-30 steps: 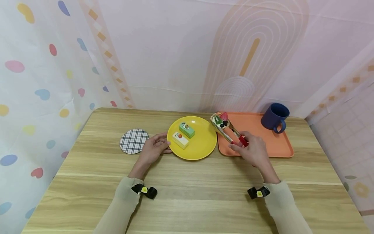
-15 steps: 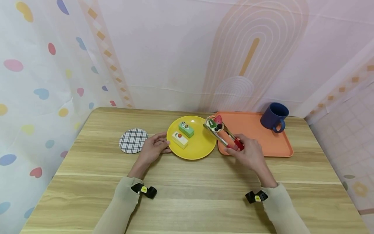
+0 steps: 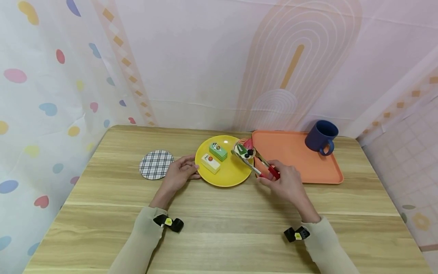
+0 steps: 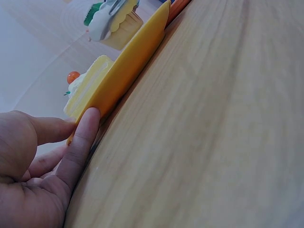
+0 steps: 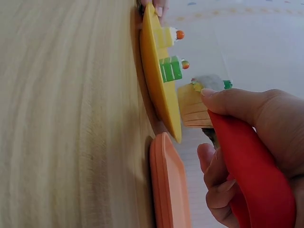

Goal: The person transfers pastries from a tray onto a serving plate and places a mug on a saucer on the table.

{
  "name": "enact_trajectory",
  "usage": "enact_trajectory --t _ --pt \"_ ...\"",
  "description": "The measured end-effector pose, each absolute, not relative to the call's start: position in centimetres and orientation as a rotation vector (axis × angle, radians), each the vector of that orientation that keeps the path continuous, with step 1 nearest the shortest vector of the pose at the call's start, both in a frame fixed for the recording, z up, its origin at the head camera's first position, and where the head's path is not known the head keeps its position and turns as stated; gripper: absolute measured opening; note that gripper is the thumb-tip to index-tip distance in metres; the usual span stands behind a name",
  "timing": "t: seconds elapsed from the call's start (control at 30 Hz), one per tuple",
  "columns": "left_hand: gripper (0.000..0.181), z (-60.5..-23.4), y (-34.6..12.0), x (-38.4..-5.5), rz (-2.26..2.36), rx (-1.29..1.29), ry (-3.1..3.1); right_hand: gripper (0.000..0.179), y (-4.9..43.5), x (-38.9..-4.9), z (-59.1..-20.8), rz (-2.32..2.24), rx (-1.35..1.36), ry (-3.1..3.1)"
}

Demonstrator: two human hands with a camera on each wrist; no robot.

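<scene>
Cupcake in the tongs: grip and rim are the weak points

On my feeds the right hand [image 3: 285, 182] grips the red-handled tongs [image 3: 273, 172], which pinch a fruit-topped cupcake [image 3: 243, 149] over the right rim of the yellow plate [image 3: 232, 176], toward the far edge of the counter [image 3: 222, 220]. The left hand [image 3: 179, 173] pinches the plate's left rim. My main worry is a slack squeeze: the cupcake could drop on the rim and tip toward the orange tray [image 3: 287, 154] just beside it. Squeezing too hard might pop it out instead. A low swing leftward could knock the green cake [image 3: 218, 151] or the yellow cake [image 3: 210, 163], and a tug from the left hand could tilt the plate and slide both. I can't tell how far the cupcake clears the rim.
</scene>
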State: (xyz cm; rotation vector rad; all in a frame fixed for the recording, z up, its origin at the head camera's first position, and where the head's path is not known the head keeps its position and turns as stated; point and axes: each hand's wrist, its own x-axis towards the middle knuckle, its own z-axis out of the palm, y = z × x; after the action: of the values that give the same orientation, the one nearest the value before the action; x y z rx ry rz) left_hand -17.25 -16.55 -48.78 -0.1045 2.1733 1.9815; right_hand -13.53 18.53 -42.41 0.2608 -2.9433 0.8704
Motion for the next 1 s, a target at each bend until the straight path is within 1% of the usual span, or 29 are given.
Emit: enact_trajectory --t 0.5,1.0 --pt "0.049 -48.8 -16.6 -17.2 1.988 -0.095 2.172 0.059 17.9 -13.0 -43.2 0.868 0.336 -2.972" --pt "0.049 -48.7 -16.6 -17.2 1.979 -0.102 2.167 0.059 17.9 -12.9 -43.7 0.888 0.339 -2.997"
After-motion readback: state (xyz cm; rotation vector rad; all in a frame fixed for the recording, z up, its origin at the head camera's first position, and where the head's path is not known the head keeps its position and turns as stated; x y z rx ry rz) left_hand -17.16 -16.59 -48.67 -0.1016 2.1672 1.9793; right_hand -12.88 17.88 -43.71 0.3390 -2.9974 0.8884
